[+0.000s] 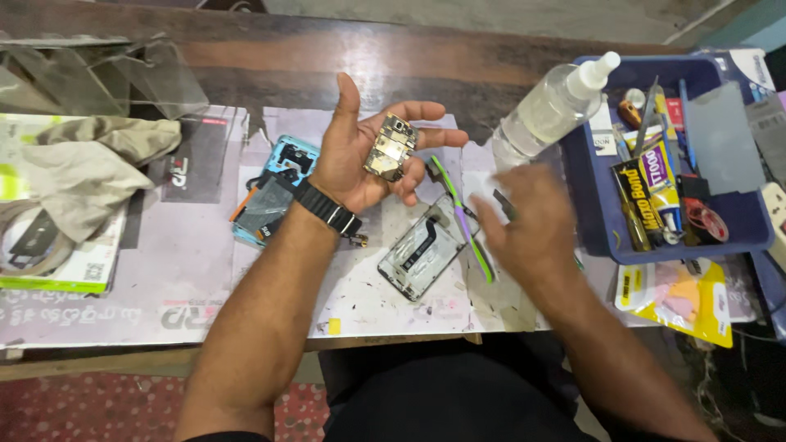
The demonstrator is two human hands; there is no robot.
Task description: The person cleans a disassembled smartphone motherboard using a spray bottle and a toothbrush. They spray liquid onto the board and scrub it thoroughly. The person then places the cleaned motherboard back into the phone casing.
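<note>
Your left hand (360, 155) is open, palm up, and a small board (390, 148) lies on your fingers. Your right hand (528, 221) is blurry, so you cannot tell its grip. It hangs just beside the phone frame (419, 255) and the bottle (550, 106).

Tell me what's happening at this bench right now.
A person's left hand lies palm up, holding a small circuit board. The right hand is blurred above the mat, beside green-handled tweezers. An opened phone frame lies below the board, and a blue tray of tools sits right.
</note>
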